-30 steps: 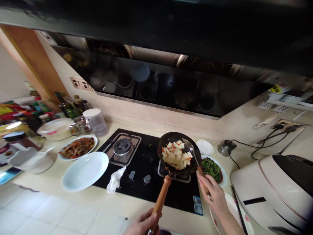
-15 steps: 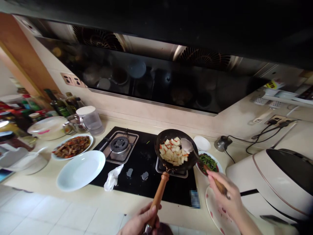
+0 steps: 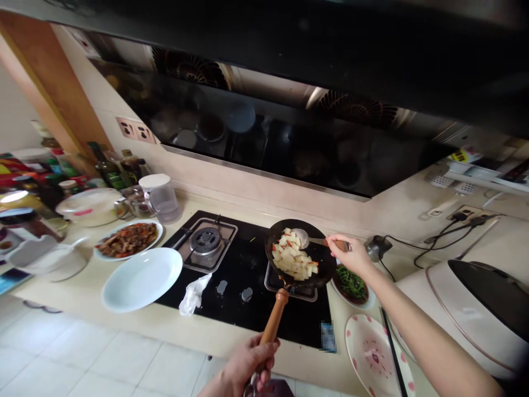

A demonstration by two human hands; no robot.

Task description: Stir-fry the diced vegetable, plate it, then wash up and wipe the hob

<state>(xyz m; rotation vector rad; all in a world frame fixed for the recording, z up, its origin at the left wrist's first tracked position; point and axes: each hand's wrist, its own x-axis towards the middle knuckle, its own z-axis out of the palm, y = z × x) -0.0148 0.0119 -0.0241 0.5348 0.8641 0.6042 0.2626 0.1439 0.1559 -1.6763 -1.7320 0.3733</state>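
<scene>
My left hand (image 3: 253,361) is closed around the wooden handle of a dark wok (image 3: 326,270) on the right burner. Pale diced food with red bits (image 3: 294,259), whose kind I cannot tell for certain, lies in the wok. My right hand (image 3: 345,251) grips the wooden handle of a metal spatula (image 3: 316,241) over the wok's right side. The spatula's head touches the upper part of the food. Below my right forearm stand a plate of green vegetables (image 3: 351,284) and a white plate with pink dots (image 3: 359,342), chopsticks (image 3: 392,350) lying across it.
A bare white oval plate (image 3: 142,281) overlaps the hob's left edge, beside a plate of brown cooked food (image 3: 128,240). A crumpled tissue (image 3: 194,295) lies on the hob. The range hood (image 3: 264,132) hangs low above. A rice cooker (image 3: 458,314) stands at right.
My right hand has moved up and forward, turning the spatula to reach in from the right. The food is bunched more to the left in the wok. My left hand keeps its hold.
</scene>
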